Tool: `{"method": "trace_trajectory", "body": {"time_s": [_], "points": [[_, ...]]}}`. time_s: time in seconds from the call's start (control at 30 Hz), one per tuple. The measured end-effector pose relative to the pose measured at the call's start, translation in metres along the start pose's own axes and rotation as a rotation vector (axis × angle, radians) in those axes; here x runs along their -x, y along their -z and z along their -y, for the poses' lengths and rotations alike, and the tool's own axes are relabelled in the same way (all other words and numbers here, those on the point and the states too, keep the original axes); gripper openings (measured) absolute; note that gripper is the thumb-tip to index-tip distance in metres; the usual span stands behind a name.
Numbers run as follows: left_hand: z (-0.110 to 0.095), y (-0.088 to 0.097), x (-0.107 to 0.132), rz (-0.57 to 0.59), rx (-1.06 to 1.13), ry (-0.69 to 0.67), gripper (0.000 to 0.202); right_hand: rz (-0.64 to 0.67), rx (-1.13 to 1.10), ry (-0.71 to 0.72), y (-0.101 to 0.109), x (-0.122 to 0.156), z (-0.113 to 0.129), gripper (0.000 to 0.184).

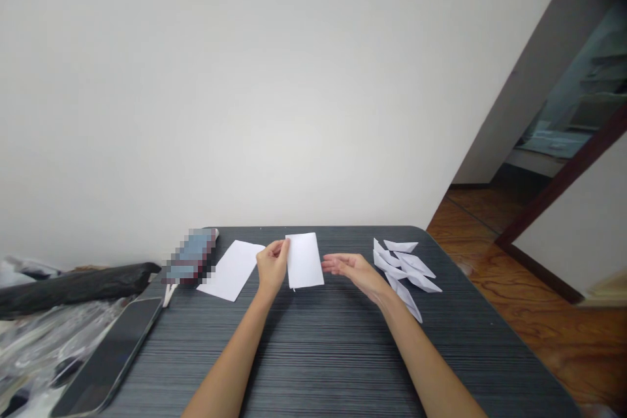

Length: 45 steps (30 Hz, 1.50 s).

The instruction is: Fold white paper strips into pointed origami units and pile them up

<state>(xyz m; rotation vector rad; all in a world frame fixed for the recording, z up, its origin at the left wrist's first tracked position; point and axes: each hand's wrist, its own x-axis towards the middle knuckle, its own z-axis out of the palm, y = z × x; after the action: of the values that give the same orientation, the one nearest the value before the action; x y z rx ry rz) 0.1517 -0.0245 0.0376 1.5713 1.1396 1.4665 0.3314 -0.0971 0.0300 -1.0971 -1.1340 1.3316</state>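
Observation:
My left hand (273, 266) pinches the left edge of a white sheet of paper (305, 261), which looks folded and is held up over the dark table. Just off the sheet's right edge is my right hand (353, 269), its fingers stretched out and holding nothing. On the table left of my left hand lies a flat white stack or sheet of paper (234, 270). Several folded white paper boats (405, 268) are grouped to the right of my right hand, some touching or overlapping.
The dark wood-grain table (313, 353) meets a white wall (304, 91) at its far edge. A phone (115, 353) lies at the left edge, with a blurred-out object (191, 258) beyond it. Further left are a black bundle (78, 287) and clear plastic bags (53, 346).

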Motion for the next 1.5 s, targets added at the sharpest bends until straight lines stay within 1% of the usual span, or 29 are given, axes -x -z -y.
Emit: {"method": "trace_trajectory", "body": {"time_s": [0.1,0.2,0.3,0.37,0.43,0.5,0.53,0.6,0.63,0.67,0.77,0.83,0.9,0.97,1.0,1.03,1.1,1.13,1.2,1.27,1.33,1.4,1.43,1.5], "points": [[-0.003,-0.009,0.009,0.100,0.060,0.003,0.026,-0.097,0.027,0.026,-0.005,-0.002,-0.003,0.026],[-0.003,-0.013,0.012,0.197,0.132,0.040,0.026,-0.183,0.040,0.077,-0.007,-0.004,-0.005,0.020],[0.000,-0.012,0.011,0.380,0.176,0.107,0.029,-0.270,0.002,0.107,-0.003,-0.004,-0.004,0.018],[0.001,-0.010,0.011,0.483,0.183,0.124,0.027,-0.296,-0.038,0.119,0.000,-0.005,-0.003,0.018],[0.000,-0.009,0.011,0.527,0.203,0.128,0.025,-0.284,-0.088,0.131,0.002,-0.006,-0.004,0.021],[-0.001,-0.008,0.012,0.542,0.252,0.142,0.024,-0.245,-0.131,0.160,0.003,-0.007,-0.005,0.024],[-0.001,-0.007,0.012,0.548,0.275,0.151,0.025,-0.224,-0.140,0.183,0.004,-0.007,-0.006,0.022],[-0.002,-0.006,0.011,0.571,0.312,0.160,0.023,-0.191,-0.121,0.233,0.006,-0.007,-0.007,0.013],[-0.003,-0.004,0.011,0.596,0.324,0.161,0.021,-0.176,-0.089,0.258,0.008,-0.006,-0.006,0.009],[-0.004,-0.003,0.010,0.630,0.333,0.159,0.019,-0.160,-0.043,0.283,0.010,-0.005,-0.005,0.010],[-0.011,-0.001,0.009,0.740,0.356,0.144,0.018,-0.095,0.145,0.372,0.014,-0.002,0.002,0.017],[-0.015,-0.002,0.010,0.756,0.332,0.122,0.019,-0.061,0.256,0.427,0.012,0.001,0.006,0.020],[-0.016,-0.006,0.012,0.769,0.279,0.119,0.026,-0.041,0.332,0.458,0.008,0.003,0.008,0.022],[-0.013,-0.011,0.016,0.801,0.229,0.135,0.037,-0.069,0.357,0.466,0.004,0.004,0.009,0.020],[-0.011,-0.014,0.017,0.791,0.213,0.134,0.039,-0.114,0.341,0.464,0.003,0.003,0.009,0.019],[-0.008,-0.016,0.019,0.744,0.201,0.122,0.040,-0.172,0.306,0.457,0.003,0.003,0.009,0.020],[-0.003,-0.020,0.021,0.584,0.170,0.066,0.041,-0.289,0.202,0.436,0.003,0.001,0.009,0.025],[-0.001,-0.021,0.023,0.495,0.146,0.028,0.041,-0.319,0.155,0.418,0.004,0.001,0.009,0.027],[0.002,-0.023,0.026,0.354,0.082,-0.056,0.041,-0.305,0.103,0.377,0.005,0.000,0.009,0.027],[0.004,-0.025,0.029,0.265,0.011,-0.142,0.038,-0.264,0.089,0.340,0.004,-0.001,0.009,0.027],[0.005,-0.026,0.034,0.202,-0.058,-0.226,0.034,-0.259,0.071,0.318,0.001,-0.001,0.007,0.026],[0.006,-0.028,0.038,0.170,-0.116,-0.301,0.031,-0.268,0.040,0.304,-0.002,-0.002,0.005,0.025],[0.006,-0.028,0.039,0.167,-0.135,-0.332,0.031,-0.270,0.026,0.297,-0.003,-0.002,0.004,0.024],[0.004,-0.029,0.041,0.197,-0.150,-0.375,0.031,-0.269,0.010,0.288,-0.003,-0.003,0.002,0.021]]}}
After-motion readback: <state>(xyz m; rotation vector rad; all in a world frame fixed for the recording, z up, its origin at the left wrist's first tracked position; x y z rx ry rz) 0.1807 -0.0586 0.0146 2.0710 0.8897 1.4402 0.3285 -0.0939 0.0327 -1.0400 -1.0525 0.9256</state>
